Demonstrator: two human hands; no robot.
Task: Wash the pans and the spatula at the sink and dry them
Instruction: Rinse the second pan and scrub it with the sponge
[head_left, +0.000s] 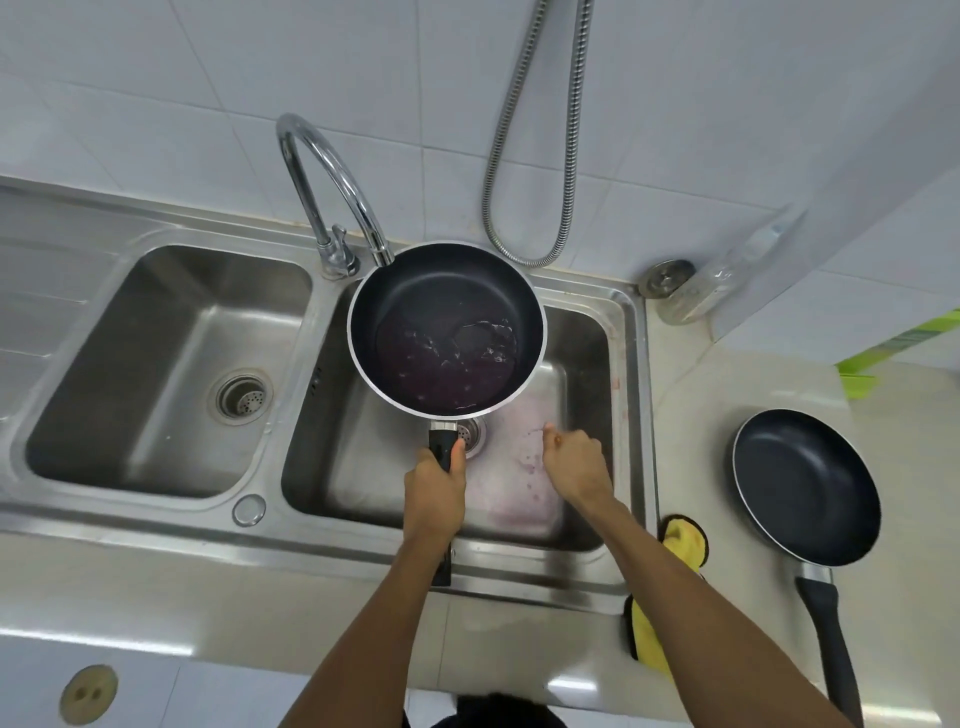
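Here, the biggest thing before me is the steel double sink (291, 525), which fills the middle band of the frame. Its left basin (156, 364) holds only its drain strainer (241, 397). Its right basin (582, 374) carries a pinkish film on the floor and a second strainer (471, 431), half hidden by the pan handle. The curved faucet (332, 171) rises at centre top, its spout ending at the rim of the pan I hold, and a metal hose (524, 130) loops down the tiled wall to its right.

Over the right basin I hold a dark saucepan (447, 327) roughly level, with a shallow pool of purplish water and a few bubbles in its bottom. My left hand (434, 493) has its fingers wrapped tight round the black handle, thumb lying along the top. My right hand (576, 462), just right of it, hangs above the basin floor with its fingers curled into a loose fist; I cannot tell whether anything is pinched inside.

At lower right, a black frying pan (805, 486) sits empty on the tabletop (727, 395), handle pointing toward the bottom edge. Between it and the sink a yellow cloth (675, 540) lies partly under my right forearm. A round metal fitting (667, 278) sits near the wall at the sink's upper right corner.
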